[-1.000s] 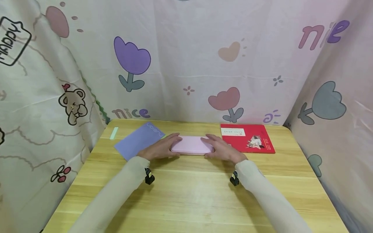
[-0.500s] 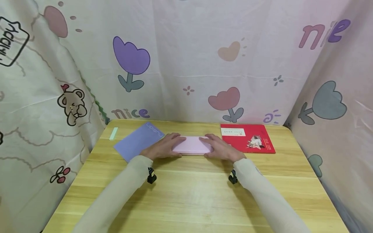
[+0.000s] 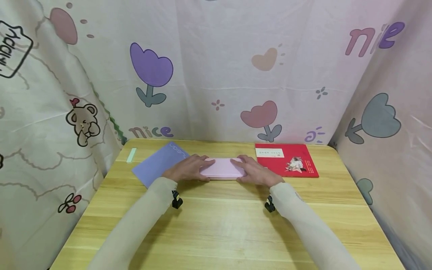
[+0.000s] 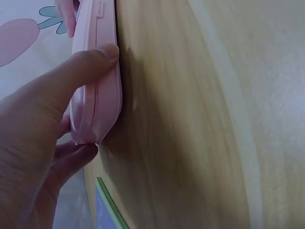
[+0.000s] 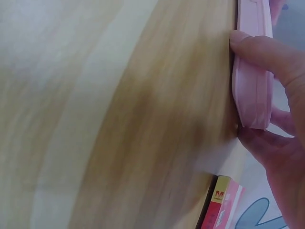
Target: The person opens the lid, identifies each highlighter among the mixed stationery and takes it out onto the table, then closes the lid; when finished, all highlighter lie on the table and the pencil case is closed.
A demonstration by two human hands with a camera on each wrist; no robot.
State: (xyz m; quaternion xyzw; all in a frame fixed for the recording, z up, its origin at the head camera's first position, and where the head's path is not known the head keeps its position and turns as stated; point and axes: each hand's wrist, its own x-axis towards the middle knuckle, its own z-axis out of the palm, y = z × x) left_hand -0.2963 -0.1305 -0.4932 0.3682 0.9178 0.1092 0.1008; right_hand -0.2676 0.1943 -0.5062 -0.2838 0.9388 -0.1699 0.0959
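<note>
A pale pink pencil case with rounded corners lies at the back middle of the wooden table, its long side towards me. My left hand grips its left end; in the left wrist view the thumb presses the front side and fingertips curl at the end of the pink pencil case. At the other end, my right hand holds it the same way, the thumb on the front side of the case. A seam runs along its side, and the lid is down.
Left of the case lies a blue-violet notebook, partly behind the left hand. A red book with a white label is at the right. A small pale green strip sits near the back left corner. A printed curtain hangs behind the table.
Over the last second my left hand has shifted slightly right along the pencil case, and its fingers cover more of the lid. The right hand has moved slightly left. Both keep their hold.
</note>
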